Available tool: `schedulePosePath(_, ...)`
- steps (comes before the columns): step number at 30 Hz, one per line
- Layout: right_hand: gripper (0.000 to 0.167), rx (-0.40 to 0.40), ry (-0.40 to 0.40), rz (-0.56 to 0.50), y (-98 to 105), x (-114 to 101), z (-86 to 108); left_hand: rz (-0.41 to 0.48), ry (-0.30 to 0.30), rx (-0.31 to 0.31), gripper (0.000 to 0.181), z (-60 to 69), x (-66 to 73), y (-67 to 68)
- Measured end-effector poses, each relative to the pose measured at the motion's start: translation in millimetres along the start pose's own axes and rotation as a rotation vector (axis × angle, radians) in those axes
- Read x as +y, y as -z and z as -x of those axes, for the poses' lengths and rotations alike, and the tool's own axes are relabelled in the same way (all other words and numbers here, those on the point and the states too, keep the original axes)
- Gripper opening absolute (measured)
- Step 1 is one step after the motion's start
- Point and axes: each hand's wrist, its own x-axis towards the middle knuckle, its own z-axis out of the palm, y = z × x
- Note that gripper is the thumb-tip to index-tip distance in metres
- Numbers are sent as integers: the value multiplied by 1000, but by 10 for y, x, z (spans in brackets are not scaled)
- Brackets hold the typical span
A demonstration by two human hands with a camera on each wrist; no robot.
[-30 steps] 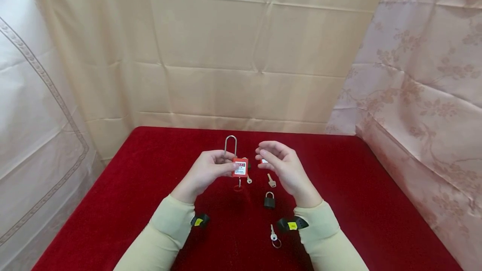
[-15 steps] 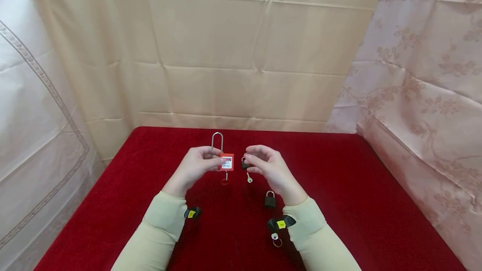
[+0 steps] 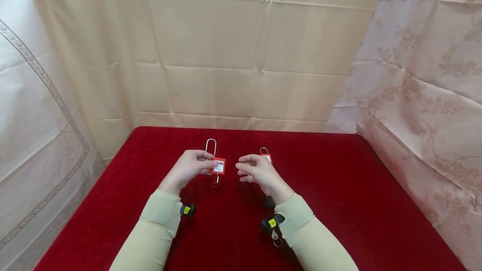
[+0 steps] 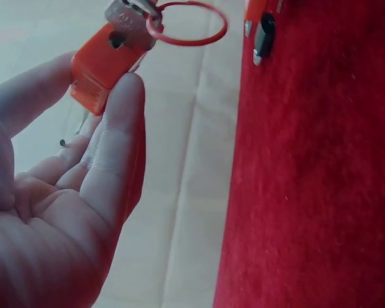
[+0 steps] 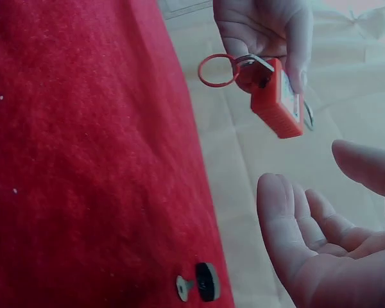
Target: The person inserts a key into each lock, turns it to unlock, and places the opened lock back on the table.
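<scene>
Head view: above the table, the left hand pinched the lock, presumably light, rigid and smooth, best held by its broad faces, clear of the key, while the right hand, fingers relaxed, held nothing.

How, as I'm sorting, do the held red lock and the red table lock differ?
The held lock is pinched by the left hand; the table lock lies on cloth. The held lock's key and ring show; the table lock's lower end hides behind the right hand. Both are red and white-labelled.
</scene>
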Motion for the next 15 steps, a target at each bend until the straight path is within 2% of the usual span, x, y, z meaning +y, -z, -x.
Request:
schedulePosePath(4,37,-18,-49,-15,-32,10,-29,-48,22,10,30,-16,-49,16)
schedulePosePath(10,40,-54,-80,-29,-68,39,-81,-61,78,41,27,-29,-146,68)
schedulePosePath(15,36,-65,-107,-37,-103,87,-137,-75,108,40,27,-24,-214,127)
